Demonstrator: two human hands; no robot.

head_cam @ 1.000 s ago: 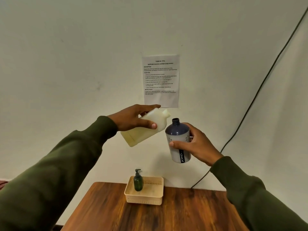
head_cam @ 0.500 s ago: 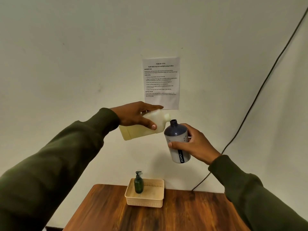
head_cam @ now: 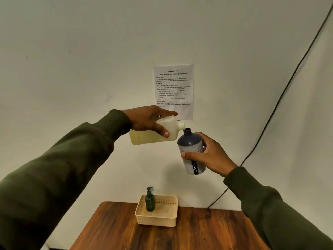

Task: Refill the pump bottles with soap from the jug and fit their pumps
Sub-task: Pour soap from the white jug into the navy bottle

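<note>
Wood-grain table [head_cam: 198,237]; hands tip translucent jug [head_cam: 153,136] onto round-shouldered bottle [head_cam: 191,147].

Wall sheet [head_cam: 173,92] header: "TASK ID: 3791"; title: "Refill dish soap into multiple pump bottles"
Wall sheet section headings: "DESCRIPTION"; "TASK GOAL"; "INITIAL STATE"; body text too small to read
Dark bottle [head_cam: 191,152] vertical label: "JOYO"

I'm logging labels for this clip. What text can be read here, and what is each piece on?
"JOYO": upright on the dark strip of the blue bottle.
"TASK ID: 3791": heading of the paper sheet on the wall.
"DESCRIPTION", "TASK GOAL", "INITIAL STATE": section heads on that sheet.
Sheet's body lines: too small to read reliably.
Jug, green pump bottle: no visible text.
</note>
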